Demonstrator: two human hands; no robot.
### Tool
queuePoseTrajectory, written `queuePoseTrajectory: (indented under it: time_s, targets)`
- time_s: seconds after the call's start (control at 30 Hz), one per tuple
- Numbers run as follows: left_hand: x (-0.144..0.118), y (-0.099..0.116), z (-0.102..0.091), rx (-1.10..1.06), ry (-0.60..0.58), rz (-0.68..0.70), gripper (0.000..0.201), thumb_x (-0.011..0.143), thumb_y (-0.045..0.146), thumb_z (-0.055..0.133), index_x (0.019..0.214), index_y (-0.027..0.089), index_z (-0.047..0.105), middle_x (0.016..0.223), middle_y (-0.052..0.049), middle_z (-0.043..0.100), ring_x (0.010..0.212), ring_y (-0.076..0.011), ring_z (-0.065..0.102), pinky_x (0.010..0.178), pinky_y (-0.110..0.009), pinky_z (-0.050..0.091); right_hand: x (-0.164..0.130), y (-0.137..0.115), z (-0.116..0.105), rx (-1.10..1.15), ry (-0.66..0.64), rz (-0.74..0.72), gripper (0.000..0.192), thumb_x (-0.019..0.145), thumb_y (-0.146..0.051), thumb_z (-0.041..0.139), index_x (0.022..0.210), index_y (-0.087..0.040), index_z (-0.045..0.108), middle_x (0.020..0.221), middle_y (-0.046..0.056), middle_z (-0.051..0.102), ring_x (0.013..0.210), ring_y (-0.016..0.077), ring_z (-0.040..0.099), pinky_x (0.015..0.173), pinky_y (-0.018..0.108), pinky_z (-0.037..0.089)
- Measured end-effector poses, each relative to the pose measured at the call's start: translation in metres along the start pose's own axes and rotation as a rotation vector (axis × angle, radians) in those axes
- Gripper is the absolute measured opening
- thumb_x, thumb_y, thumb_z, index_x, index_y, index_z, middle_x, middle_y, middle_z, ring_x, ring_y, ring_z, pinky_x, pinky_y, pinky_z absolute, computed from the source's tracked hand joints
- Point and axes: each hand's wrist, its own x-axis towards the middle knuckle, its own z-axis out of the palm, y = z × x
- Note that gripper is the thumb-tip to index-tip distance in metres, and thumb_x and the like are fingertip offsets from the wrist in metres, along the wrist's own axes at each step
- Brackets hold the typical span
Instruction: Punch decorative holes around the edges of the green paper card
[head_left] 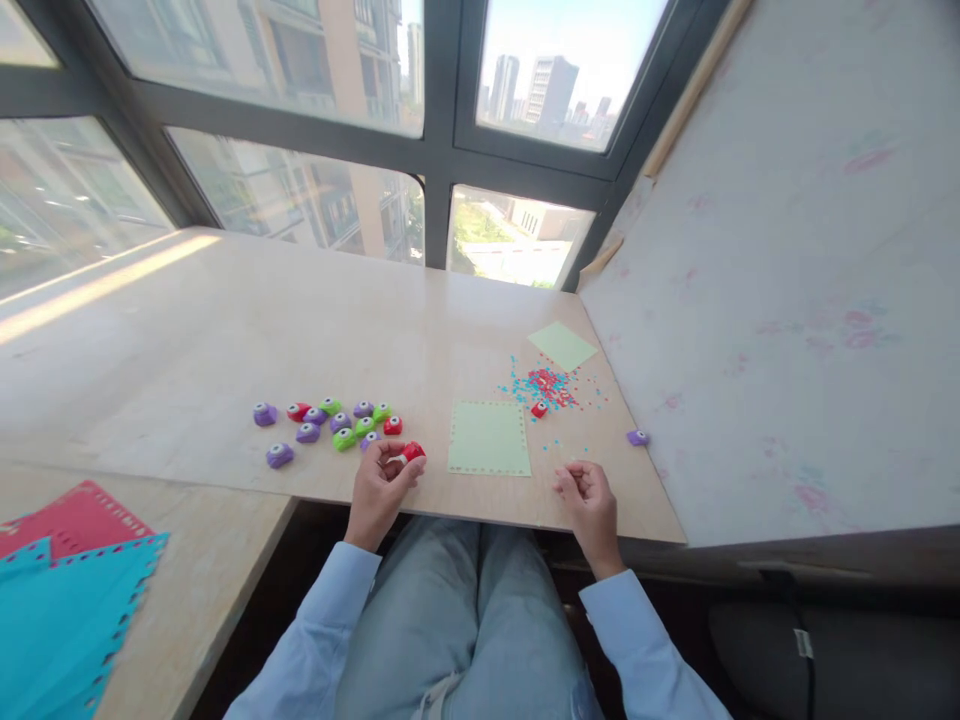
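In my left hand [377, 490] is a red craft paper punch [412, 453], gripped between thumb and fingers just left of the pale green sheet. That pale green sheet of paper [489, 440] lies flat, with small punched shapes along its edges. My right hand [591, 503] is closed in a pinch to the right of the sheet, near the table's front edge. Whatever its fingertips may hold is too small to make out. Left of the sheet, several purple, green and red punches [342, 422] stand in a loose group.
Red and blue paper bits [547, 385] are scattered beyond the sheet, beside another red punch [539, 409]. A second green sheet [564, 346] lies behind them. A purple punch [637, 438] sits by the wall. Blue paper [67, 620] and red paper [82, 515] lie at lower left.
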Motion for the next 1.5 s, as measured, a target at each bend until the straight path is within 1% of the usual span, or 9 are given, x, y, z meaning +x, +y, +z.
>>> queuePoseTrajectory:
  time_s: [0.1,0.2,0.47,0.7,0.87,1.0,1.17,1.27,1.5]
  targets:
    - [0.006,-0.002,-0.016,0.311,0.098,0.150,0.033,0.077,0.040,0.070,0.099,0.019,0.058,0.095,-0.004,0.068,0.063,-0.0136,0.063,0.061,-0.028,0.051,-0.001,0.003,-0.003,-0.033,-0.018,-0.007,0.035,0.081,-0.051,0.066,0.094,-0.020,0.057,0.077,0.003,0.068,0.071,0.0197,0.069,0.069,0.033,0.055]
    - [0.011,-0.003,-0.031,0.637,0.100,0.243,0.020,0.082,0.027,0.062,0.101,0.022,0.064,0.101,-0.003,0.070,0.062,-0.0127,0.062,0.067,-0.029,0.051,0.000,0.003,-0.002,-0.072,-0.027,-0.023,0.035,0.082,-0.052,0.064,0.093,-0.020,0.059,0.078,0.004,0.069,0.072,0.0206,0.069,0.070,0.034,0.055]
    - [0.019,0.002,-0.035,1.037,0.114,0.300,0.031,0.085,0.014,0.055,0.112,0.021,0.069,0.119,-0.009,0.068,0.091,-0.0224,0.068,0.075,-0.032,0.054,-0.001,0.005,-0.004,-0.108,-0.034,-0.029,0.037,0.081,-0.054,0.063,0.094,-0.019,0.061,0.079,0.006,0.070,0.072,0.0216,0.069,0.071,0.035,0.055]
    - [0.016,0.002,-0.026,1.022,0.166,0.370,0.032,0.085,0.013,0.055,0.114,0.020,0.067,0.120,-0.010,0.067,0.074,-0.0174,0.066,0.066,-0.029,0.054,-0.001,0.008,-0.005,-0.106,-0.058,-0.036,0.037,0.082,-0.053,0.062,0.095,-0.019,0.062,0.082,0.006,0.070,0.073,0.0217,0.069,0.073,0.036,0.055]
    - [0.006,-0.005,0.004,0.923,0.094,0.503,0.024,0.088,0.017,0.053,0.108,0.019,0.066,0.114,-0.008,0.068,0.060,-0.0115,0.061,0.066,-0.028,0.053,-0.002,0.009,-0.006,-0.089,-0.058,-0.039,0.036,0.083,-0.053,0.062,0.096,-0.019,0.062,0.081,0.006,0.069,0.072,0.0212,0.069,0.072,0.036,0.056]
    - [0.008,-0.005,0.039,0.865,-0.103,0.628,0.025,0.089,0.018,0.053,0.112,0.019,0.063,0.112,-0.009,0.067,0.090,-0.0186,0.067,0.084,-0.033,0.055,-0.002,0.004,-0.005,-0.082,-0.052,-0.046,0.035,0.083,-0.052,0.062,0.094,-0.019,0.062,0.079,0.005,0.069,0.071,0.0206,0.069,0.070,0.034,0.055]
    - [0.027,-0.010,0.071,0.988,-0.279,0.664,0.040,0.089,0.027,0.059,0.127,0.016,0.057,0.135,-0.015,0.059,0.127,-0.0294,0.054,0.105,-0.047,0.045,-0.001,-0.004,-0.005,0.003,-0.057,-0.009,0.035,0.081,-0.052,0.065,0.092,-0.019,0.062,0.079,0.005,0.069,0.070,0.0203,0.069,0.068,0.033,0.057]
    - [0.035,-0.017,0.078,1.079,-0.321,0.642,0.040,0.093,0.034,0.055,0.128,0.014,0.058,0.142,-0.016,0.055,0.137,-0.0317,0.045,0.111,-0.050,0.039,0.000,-0.007,-0.007,0.063,-0.064,0.026,0.033,0.081,-0.051,0.067,0.092,-0.020,0.061,0.081,0.004,0.069,0.070,0.0193,0.069,0.068,0.033,0.057]
    - [0.040,-0.024,0.076,1.075,-0.310,0.679,0.038,0.094,0.037,0.052,0.124,0.017,0.062,0.140,-0.016,0.056,0.135,-0.0318,0.047,0.110,-0.051,0.039,0.009,-0.012,-0.028,0.141,-0.023,0.115,0.036,0.078,-0.049,0.069,0.094,-0.019,0.059,0.087,0.005,0.068,0.068,0.0169,0.067,0.061,0.030,0.056]
